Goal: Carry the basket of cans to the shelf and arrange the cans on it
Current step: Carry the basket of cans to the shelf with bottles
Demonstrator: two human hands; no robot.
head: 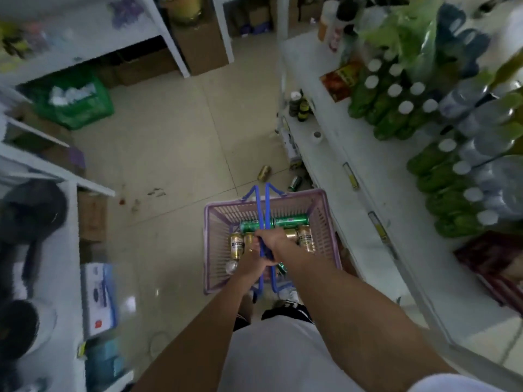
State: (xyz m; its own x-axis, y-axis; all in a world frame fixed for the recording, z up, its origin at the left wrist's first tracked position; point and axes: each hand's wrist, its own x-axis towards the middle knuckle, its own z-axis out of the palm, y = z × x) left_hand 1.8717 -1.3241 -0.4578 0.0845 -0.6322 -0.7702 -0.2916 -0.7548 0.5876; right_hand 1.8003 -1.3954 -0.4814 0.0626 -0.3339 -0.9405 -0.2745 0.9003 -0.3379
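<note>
A pink plastic basket (215, 250) with blue handles (261, 205) hangs in front of me above the tiled floor. Inside lie green cans (291, 221) and gold cans (236, 244). My left hand (250, 261) and my right hand (271, 240) are both closed around the gathered blue handles over the basket's middle. A white shelf (365, 171) runs along my right, its near part bare and its far part stocked with bottles.
Green bottles with white caps (396, 108) fill the right shelf. Loose cans (264, 172) lie on the floor by the shelf foot. A green crate (73, 100), cardboard boxes (203, 49) and white shelving (56, 176) stand at left and back.
</note>
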